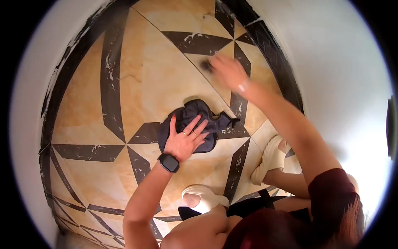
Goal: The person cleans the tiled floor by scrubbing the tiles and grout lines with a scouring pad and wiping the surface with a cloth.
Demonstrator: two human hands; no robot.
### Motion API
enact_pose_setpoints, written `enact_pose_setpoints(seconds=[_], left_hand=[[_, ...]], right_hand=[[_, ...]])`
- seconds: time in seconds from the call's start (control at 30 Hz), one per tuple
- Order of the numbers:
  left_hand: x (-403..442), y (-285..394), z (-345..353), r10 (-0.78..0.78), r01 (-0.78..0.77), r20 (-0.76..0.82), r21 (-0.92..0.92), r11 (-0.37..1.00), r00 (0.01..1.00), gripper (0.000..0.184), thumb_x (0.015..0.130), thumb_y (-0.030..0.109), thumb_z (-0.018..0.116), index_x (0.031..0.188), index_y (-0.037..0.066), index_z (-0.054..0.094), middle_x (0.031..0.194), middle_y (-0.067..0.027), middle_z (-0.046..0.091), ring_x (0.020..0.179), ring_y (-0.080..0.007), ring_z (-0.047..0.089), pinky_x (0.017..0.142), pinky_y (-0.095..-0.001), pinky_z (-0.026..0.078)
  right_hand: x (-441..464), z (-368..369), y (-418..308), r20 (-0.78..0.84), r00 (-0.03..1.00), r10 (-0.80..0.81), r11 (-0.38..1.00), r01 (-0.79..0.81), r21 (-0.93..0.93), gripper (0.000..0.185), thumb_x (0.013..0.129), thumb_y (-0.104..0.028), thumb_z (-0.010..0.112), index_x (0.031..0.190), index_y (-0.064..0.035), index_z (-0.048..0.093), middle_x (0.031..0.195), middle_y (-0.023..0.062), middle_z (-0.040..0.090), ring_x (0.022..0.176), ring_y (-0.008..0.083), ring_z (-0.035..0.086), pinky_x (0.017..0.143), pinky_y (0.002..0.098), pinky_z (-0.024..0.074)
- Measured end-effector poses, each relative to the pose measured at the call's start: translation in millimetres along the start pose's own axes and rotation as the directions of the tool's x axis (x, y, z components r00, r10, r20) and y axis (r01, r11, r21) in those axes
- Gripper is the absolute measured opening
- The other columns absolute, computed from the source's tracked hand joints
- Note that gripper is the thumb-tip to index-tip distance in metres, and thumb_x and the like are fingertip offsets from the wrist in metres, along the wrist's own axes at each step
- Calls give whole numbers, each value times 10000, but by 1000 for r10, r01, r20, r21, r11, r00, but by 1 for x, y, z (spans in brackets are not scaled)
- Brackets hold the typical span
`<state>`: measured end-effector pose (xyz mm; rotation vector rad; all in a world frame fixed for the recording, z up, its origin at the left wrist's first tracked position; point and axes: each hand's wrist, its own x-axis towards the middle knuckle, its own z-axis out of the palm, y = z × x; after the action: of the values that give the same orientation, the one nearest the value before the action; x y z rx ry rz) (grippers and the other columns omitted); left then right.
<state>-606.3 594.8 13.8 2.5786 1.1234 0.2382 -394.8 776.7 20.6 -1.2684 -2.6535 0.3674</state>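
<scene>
My left hand [183, 141] lies flat with its fingers spread on a crumpled dark navy fabric item [197, 110]. The fabric rests on the tiled floor and has a rounded edge and a narrow strap-like end pointing right. Its exact kind I cannot make out. Farther forward and to the right, my right hand [230, 72] is smeared by motion above the floor. Its fingers are closed around a small dark object [206, 65], too blurred to name. The two hands are well apart.
The floor [159, 79] has tan tiles with dark marbled bands. White walls rise at the left [35, 137] and right [331, 74], with dark skirting along their bases. My feet in cream slippers [207, 199] are close behind the fabric.
</scene>
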Motion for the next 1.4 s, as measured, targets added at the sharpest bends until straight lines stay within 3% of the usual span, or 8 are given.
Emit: enact_pose_setpoints(seconds=[0.13,0.33,0.7,0.93,1.0,1.1,1.33,1.4], left_hand=[[2,-6,-7,-45,43,-36,-70,997,998,288,850,454,543,1060,308,678,1378,104,440,1366,-127,254,965,-770,114],[31,-31,-12,-52,42,-115,-88,995,992,248,821,394,600,1007,262,697,1346,73,478,1321,-140,337,1013,-686,180],[38,-48,-11,23,-32,-169,-52,998,985,197,799,207,615,979,194,695,1279,-28,543,1273,-190,424,1011,-623,243],[8,-58,-40,-202,77,-567,-236,969,799,337,699,15,573,1022,100,622,1135,-112,602,1108,-326,546,900,-453,427],[-18,7,-65,-134,123,-40,-207,970,990,391,694,93,599,1076,177,603,1065,-96,611,1097,-307,536,920,-534,421],[-86,75,-5,172,-151,70,-239,959,983,272,804,183,560,1055,223,657,1257,8,575,1251,-177,465,1081,-524,265],[-81,-101,-17,-307,301,16,158,940,951,253,809,191,561,1051,147,618,1312,-45,511,1307,-300,378,1035,-630,229],[-72,-194,-42,-234,296,-374,118,948,898,277,807,51,526,1056,117,628,1257,-104,545,1243,-358,435,1013,-475,362]], right_hand=[[-94,-4,19,171,981,-90,995,81,63,318,796,-117,555,1113,-116,552,1123,148,583,894,352,618,724,418,521],[104,25,-25,-14,1000,8,994,-6,105,290,803,-129,543,1090,-103,568,1088,153,594,885,380,608,754,442,500],[104,24,-31,70,994,79,987,-68,-143,329,783,-120,565,1110,-142,553,1079,132,584,846,343,632,702,467,516],[31,-27,-39,-207,882,424,840,-298,453,289,851,-230,649,1041,-17,600,920,133,661,826,220,640,733,317,487],[-55,-34,-57,-201,838,507,761,-325,561,263,830,-171,669,1034,-28,586,965,154,625,892,287,608,782,348,474],[-167,-32,-88,61,792,607,596,-504,625,239,824,-95,681,1024,-20,574,945,123,617,824,204,614,724,294,486],[-182,-15,-114,110,878,467,658,-427,619,267,789,-66,699,1023,-43,572,900,132,592,764,256,610,641,309,488],[-179,-14,-111,76,827,558,606,-468,643,266,795,-60,702,1023,-26,569,908,118,603,776,217,613,656,294,489]])
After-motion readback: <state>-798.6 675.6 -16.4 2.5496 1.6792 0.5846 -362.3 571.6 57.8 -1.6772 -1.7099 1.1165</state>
